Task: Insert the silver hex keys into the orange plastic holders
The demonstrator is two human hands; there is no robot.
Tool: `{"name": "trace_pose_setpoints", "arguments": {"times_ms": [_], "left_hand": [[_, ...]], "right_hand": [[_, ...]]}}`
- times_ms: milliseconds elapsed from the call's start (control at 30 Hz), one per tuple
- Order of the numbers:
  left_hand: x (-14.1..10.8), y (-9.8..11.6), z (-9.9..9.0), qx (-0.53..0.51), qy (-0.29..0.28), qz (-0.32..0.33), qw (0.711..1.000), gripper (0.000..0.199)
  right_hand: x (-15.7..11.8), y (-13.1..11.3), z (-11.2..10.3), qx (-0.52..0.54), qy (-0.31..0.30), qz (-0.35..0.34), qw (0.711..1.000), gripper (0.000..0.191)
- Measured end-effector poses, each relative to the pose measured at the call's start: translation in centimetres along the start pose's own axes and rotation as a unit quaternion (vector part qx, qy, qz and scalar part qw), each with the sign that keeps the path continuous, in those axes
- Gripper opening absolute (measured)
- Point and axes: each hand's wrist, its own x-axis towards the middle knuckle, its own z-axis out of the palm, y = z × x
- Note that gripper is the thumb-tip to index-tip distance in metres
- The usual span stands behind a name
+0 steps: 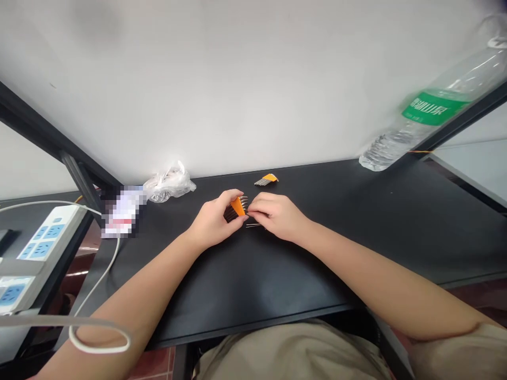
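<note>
Between the thumb and fingers of my left hand [217,219] is an orange hex key holder [237,206], with several metal keys sticking out of it. My right hand [277,214] is closed in a pinch at the holder's right side, against the key ends; whatever lies between its fingertips is too small to make out. Thin metal keys [253,225] lie on the black table just below the right fingertips, partly hidden by that hand. Farther back, a second orange holder filled with hex keys [267,180] lies on the table near the wall.
A crumpled clear plastic bag [170,183] sits at the back left, beside a blurred-out item [122,211]. White power strips [43,245] and a looping white cable [101,345] are at left. A large water bottle [431,108] stands at the back right of the black table [257,285].
</note>
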Motion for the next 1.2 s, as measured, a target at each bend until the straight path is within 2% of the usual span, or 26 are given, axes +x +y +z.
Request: {"name": "trace_pose_setpoints", "arguments": {"times_ms": [100,200,300,400,567,667,767,867,1000,1200], "left_hand": [[0.0,0.0,0.0,0.008,-0.003,-0.006,1.000,0.053],[0.0,0.0,0.0,0.023,-0.006,-0.014,1.000,0.054],[0.0,-0.1,-0.1,0.028,-0.011,-0.012,0.999,0.054],[0.0,-0.1,-0.1,0.034,-0.020,-0.008,0.999,0.055],[0.0,-0.2,-0.1,0.046,-0.021,-0.004,0.999,0.056],[0.0,-0.4,0.0,0.051,-0.022,0.005,0.998,0.055],[0.0,-0.4,0.0,0.055,-0.029,0.012,0.998,0.056],[0.0,-0.4,0.0,0.065,-0.034,0.011,0.997,0.056],[0.0,-0.2,-0.1,0.076,-0.036,0.010,0.996,0.055],[0.0,-0.2,0.0,0.071,-0.040,0.013,0.997,0.055]], "right_hand": [[-0.1,0.4,0.1,-0.062,-0.026,0.033,0.997,0.020],[-0.2,1.2,-0.8,-0.104,-0.068,0.085,0.989,0.014],[-0.3,2.1,-2.2,-0.064,-0.174,0.095,0.978,0.011],[-0.3,2.5,-2.9,-0.035,-0.225,0.100,0.969,0.011],[-0.3,2.1,-2.6,-0.058,-0.228,0.110,0.966,0.012],[-0.3,1.5,-2.1,-0.126,-0.225,0.136,0.956,0.008],[-0.3,0.9,-1.8,-0.174,-0.222,0.140,0.949,0.012],[-0.2,0.3,-2.0,-0.128,-0.209,0.102,0.964,0.013],[-0.1,0.1,-2.1,-0.061,-0.154,0.085,0.983,0.011],[-0.2,0.6,-1.8,-0.054,-0.125,0.052,0.989,0.012]]}}
